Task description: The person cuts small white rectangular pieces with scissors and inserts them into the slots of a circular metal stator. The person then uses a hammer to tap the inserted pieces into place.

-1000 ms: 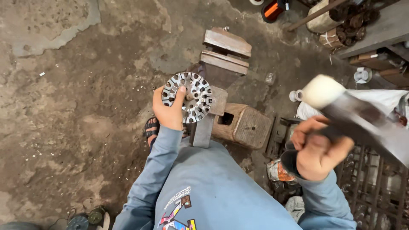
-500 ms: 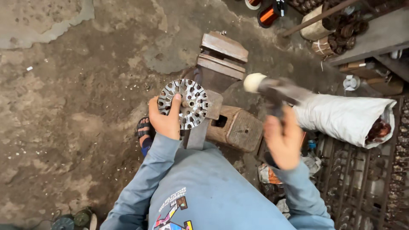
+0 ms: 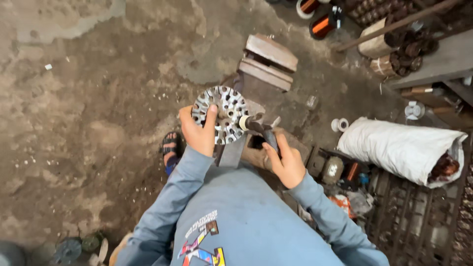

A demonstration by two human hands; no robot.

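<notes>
My left hand [image 3: 199, 132] grips the near left edge of a round slotted metal disc [image 3: 219, 114], a stack of motor laminations, held on a rusty metal stand [image 3: 231, 150]. A hammer [image 3: 256, 127] is in my right hand [image 3: 286, 162]; its pale round head touches the disc's right side. Both arms wear light blue sleeves.
A stack of flat metal blocks [image 3: 268, 61] lies just beyond the disc. A rusty metal box [image 3: 258, 152] sits beside the stand. A white sack [image 3: 399, 148] lies at right; copper wire spools [image 3: 320, 24] and shelves of parts are at the top right. My sandalled foot [image 3: 171, 148] rests on the dirty concrete floor [image 3: 84, 108].
My right hand swung the hammer down from a raised position at the right onto the disc. My left hand kept hold of the disc.
</notes>
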